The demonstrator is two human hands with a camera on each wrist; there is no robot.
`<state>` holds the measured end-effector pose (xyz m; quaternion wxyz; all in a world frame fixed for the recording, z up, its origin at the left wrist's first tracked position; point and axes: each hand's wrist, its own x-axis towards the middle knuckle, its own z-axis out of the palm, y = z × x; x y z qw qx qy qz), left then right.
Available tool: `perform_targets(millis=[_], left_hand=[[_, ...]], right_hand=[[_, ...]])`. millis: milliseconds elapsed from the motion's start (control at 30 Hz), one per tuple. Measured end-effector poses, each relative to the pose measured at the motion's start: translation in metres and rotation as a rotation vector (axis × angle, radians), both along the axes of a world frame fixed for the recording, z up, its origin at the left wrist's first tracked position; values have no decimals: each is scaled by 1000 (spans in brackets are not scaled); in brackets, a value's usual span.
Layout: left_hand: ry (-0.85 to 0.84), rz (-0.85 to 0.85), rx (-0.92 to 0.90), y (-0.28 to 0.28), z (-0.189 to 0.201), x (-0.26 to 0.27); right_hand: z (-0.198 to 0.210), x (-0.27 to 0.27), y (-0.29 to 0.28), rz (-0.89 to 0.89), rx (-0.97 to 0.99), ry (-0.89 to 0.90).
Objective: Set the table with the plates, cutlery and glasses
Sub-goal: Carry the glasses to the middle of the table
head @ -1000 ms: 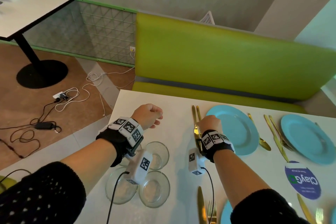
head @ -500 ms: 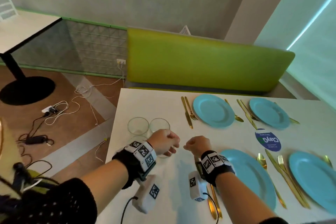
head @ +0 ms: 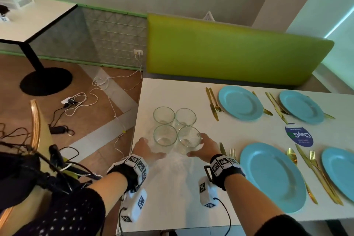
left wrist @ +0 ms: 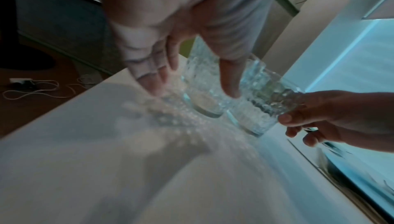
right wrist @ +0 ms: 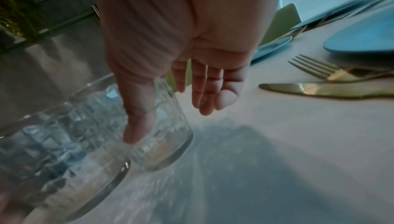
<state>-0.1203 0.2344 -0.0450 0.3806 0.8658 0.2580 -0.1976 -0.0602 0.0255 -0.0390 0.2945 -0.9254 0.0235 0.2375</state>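
Four glasses (head: 174,130) are stood close together near the left edge of the surface (head: 172,188). The left hand (head: 146,149) and right hand (head: 206,148) are spread open around the two near ones, nothing gripped yet. Neighbours could be knocked over if lifted carelessly.

Blue plates (head: 240,102), gold cutlery (head: 212,104), clear, seemingly textured glasses (head: 165,136), green bench (head: 229,51).

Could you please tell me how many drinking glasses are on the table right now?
4, clustered in a square near the table's left edge: two behind, two in front, between the hands.
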Motion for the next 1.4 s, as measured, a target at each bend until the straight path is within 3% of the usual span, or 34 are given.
perform_targets(millis=[100, 300, 567, 800, 1067, 1400], left_hand=[[-152, 49, -111, -2, -12, 4], [-275, 108, -242, -16, -22, 11], [-316, 123, -254, -16, -25, 14], [-331, 47, -266, -28, -18, 8], [-403, -168, -319, -95, 29, 31], [-455, -349, -370, -226, 71, 104]], right_hand=[[-10, -2, 9, -39, 76, -36], [-29, -8, 14, -110, 162, -101], [-45, -7, 19, -153, 147, -185], [-24, -16, -3, -193, 126, -202], [33, -5, -93, -446, 99, -301], [63, 38, -276, -772, 30, -350]])
